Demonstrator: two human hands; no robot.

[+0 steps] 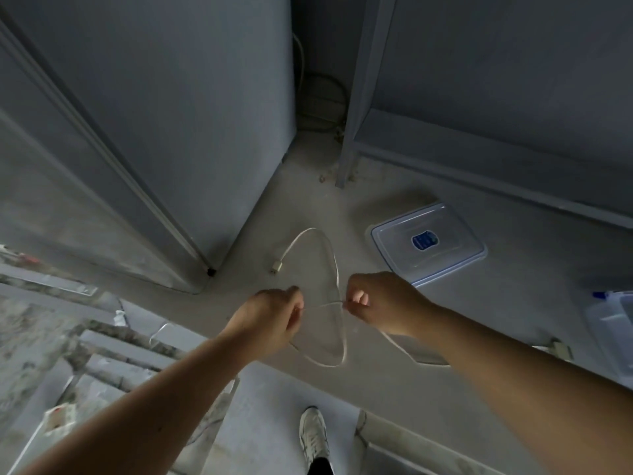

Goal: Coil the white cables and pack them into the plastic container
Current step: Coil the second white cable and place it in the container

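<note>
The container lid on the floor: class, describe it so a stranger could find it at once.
Start at the grey metal shelf leg standing on the concrete floor. Just nearer the person and to the right, the container lid lies flat, beyond the right hand. It is clear with a blue rim and a blue label at its centre, unlike the thin white cable beside it.

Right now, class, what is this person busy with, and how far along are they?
A person stands over a concrete floor, holding one white cable between both hands. The left hand and right hand each pinch it, with loose loops hanging above and below; its plug dangles free. The coil is only begun. A clear lid lies on the floor beyond, and part of a plastic container shows at the right edge. Nothing looks packed yet.
</note>
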